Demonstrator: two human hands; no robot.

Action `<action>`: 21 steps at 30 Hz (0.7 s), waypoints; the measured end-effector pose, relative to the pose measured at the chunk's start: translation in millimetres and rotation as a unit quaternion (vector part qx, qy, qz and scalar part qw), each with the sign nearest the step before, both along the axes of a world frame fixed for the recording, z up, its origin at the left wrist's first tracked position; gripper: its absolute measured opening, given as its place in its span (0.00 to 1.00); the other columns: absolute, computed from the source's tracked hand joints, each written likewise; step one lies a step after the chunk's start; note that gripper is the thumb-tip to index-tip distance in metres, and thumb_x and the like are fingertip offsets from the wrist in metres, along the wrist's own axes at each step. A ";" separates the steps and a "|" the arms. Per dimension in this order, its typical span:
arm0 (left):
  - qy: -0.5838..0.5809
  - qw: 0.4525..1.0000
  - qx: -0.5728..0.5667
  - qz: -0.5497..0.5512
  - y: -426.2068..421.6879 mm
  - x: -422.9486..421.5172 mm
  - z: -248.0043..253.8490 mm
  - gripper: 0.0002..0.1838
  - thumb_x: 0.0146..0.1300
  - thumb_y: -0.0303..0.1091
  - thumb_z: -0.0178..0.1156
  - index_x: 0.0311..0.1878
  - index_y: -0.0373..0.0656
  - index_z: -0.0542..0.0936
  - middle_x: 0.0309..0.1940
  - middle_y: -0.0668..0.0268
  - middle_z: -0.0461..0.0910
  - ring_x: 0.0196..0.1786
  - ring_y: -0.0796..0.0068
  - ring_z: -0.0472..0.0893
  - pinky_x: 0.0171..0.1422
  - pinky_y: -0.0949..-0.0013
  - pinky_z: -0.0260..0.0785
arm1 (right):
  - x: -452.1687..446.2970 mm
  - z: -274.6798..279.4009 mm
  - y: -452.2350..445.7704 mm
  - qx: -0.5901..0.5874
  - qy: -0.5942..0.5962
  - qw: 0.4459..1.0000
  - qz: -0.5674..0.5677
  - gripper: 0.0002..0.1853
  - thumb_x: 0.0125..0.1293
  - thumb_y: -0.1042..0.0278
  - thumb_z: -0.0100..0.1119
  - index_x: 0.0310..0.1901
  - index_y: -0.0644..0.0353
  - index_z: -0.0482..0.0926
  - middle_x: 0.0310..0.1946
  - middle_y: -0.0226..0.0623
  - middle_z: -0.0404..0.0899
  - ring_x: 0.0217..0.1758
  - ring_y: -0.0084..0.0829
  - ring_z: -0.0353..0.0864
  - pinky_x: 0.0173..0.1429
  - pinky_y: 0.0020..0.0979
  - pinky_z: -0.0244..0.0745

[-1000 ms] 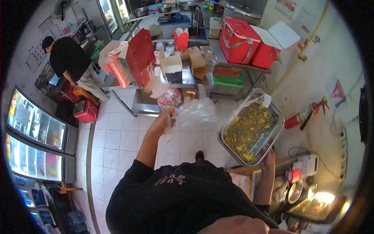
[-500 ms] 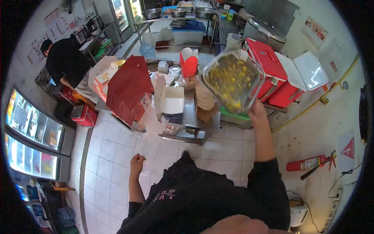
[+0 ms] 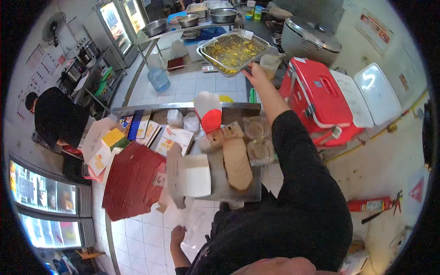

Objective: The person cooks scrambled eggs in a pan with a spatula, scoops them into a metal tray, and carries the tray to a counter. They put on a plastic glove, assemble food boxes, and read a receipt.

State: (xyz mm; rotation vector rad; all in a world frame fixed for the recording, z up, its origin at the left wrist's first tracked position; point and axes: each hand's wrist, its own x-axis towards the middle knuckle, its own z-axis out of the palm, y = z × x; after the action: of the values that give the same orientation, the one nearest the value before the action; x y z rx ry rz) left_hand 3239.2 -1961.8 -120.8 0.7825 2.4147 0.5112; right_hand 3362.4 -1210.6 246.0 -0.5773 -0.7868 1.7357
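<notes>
My right hand (image 3: pixel 255 75) grips the near right corner of a clear plastic food container (image 3: pixel 219 68) filled with yellow pieces of food. It is stretched far forward, beyond the worktable, and the container has a small white label on top. My left hand (image 3: pixel 178 234) hangs low, below the table's front edge, fingers closed on a thin clear plastic bag (image 3: pixel 195 222). An open white takeaway box (image 3: pixel 195 175) stands on the table above it, beside a stack of flat dark red cardboard (image 3: pixel 133 181).
The metal worktable (image 3: pixel 213 176) also carries brown paper sleeves (image 3: pixel 237 165), clear tubs (image 3: pixel 260 152) and a red-and-white carton (image 3: pixel 210 114). Red coolers (image 3: pixel 321 91) and a big steel pot (image 3: pixel 309 39) stand right. A person in black (image 3: pixel 59 117) works at left.
My right hand has carried the container forward and to the left, away from my body. My view has shifted closer over the worktable, while my left hand stays low with the plastic bag.
</notes>
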 end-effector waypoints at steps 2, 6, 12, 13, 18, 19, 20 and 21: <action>-0.019 0.997 -0.057 -0.046 19.8 27.7 -16.4 0.20 0.68 0.47 0.50 0.36 0.41 0.85 0.37 0.46 0.84 0.46 0.43 0.82 0.53 0.48 0.73 | -29.0 -8.7 62.9 -0.023 -0.016 1.000 0.003 0.13 0.69 0.70 0.56 0.53 0.59 0.76 0.50 0.38 0.77 0.55 0.35 0.77 0.52 0.41 0.86; -0.045 0.998 -0.040 -0.006 72.0 114.0 -74.8 0.24 0.73 0.49 0.44 0.38 0.49 0.87 0.43 0.55 0.85 0.51 0.52 0.83 0.60 0.55 0.73 | -100.7 -36.8 218.7 -0.063 0.011 0.998 0.002 0.14 0.65 0.73 0.59 0.53 0.62 0.77 0.52 0.40 0.77 0.50 0.36 0.80 0.43 0.38 0.87; -0.264 0.922 0.107 0.261 234.7 245.2 -72.5 0.28 0.77 0.54 0.43 0.49 0.37 0.81 0.54 0.51 0.81 0.58 0.53 0.79 0.63 0.57 0.69 | -159.7 -110.2 436.7 -0.092 -0.062 0.989 -0.101 0.16 0.60 0.75 0.62 0.51 0.62 0.77 0.51 0.42 0.78 0.46 0.37 0.83 0.35 0.37 0.87; -0.275 0.909 0.097 0.298 252.9 251.2 -61.3 0.28 0.77 0.53 0.43 0.49 0.37 0.81 0.53 0.51 0.82 0.58 0.53 0.79 0.62 0.57 0.69 | -168.8 -124.8 463.1 -0.106 -0.087 0.983 -0.122 0.15 0.60 0.75 0.62 0.50 0.61 0.77 0.50 0.42 0.79 0.45 0.38 0.83 0.33 0.37 0.86; -0.288 0.870 0.094 0.389 323.6 266.7 -8.2 0.26 0.77 0.52 0.44 0.49 0.37 0.82 0.51 0.52 0.82 0.55 0.54 0.80 0.60 0.57 0.70 | -186.3 -188.3 588.9 -0.087 -0.183 0.963 -0.178 0.11 0.62 0.71 0.55 0.42 0.69 0.76 0.39 0.46 0.82 0.31 0.38 0.84 0.26 0.36 0.83; -0.290 0.866 0.091 0.397 333.6 262.7 -2.2 0.26 0.76 0.52 0.44 0.49 0.38 0.82 0.51 0.53 0.82 0.55 0.54 0.80 0.59 0.57 0.70 | -181.7 -166.4 576.5 -0.136 -0.181 0.951 -0.209 0.11 0.61 0.71 0.55 0.41 0.71 0.76 0.37 0.46 0.82 0.29 0.37 0.84 0.25 0.35 0.83; -0.293 0.861 0.086 0.406 344.4 258.8 4.5 0.26 0.76 0.52 0.45 0.49 0.38 0.82 0.50 0.53 0.82 0.54 0.54 0.80 0.59 0.57 0.71 | -180.3 -155.2 580.4 -0.159 -0.179 0.944 -0.229 0.11 0.61 0.72 0.54 0.41 0.72 0.76 0.35 0.46 0.82 0.27 0.36 0.84 0.25 0.35 0.82; -0.293 0.858 0.080 0.414 355.1 252.0 10.1 0.26 0.76 0.51 0.45 0.49 0.38 0.82 0.50 0.53 0.82 0.54 0.54 0.80 0.58 0.57 0.71 | -180.1 -149.0 591.1 -0.171 -0.168 0.940 -0.245 0.12 0.61 0.72 0.53 0.40 0.73 0.76 0.33 0.45 0.82 0.26 0.35 0.84 0.24 0.34 0.82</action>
State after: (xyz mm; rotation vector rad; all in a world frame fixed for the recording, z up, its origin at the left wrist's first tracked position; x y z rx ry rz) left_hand 3491.2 -1606.7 -110.6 -0.3954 2.0155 1.0974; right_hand 3182.4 -619.5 96.9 -1.2223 -0.5089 1.3247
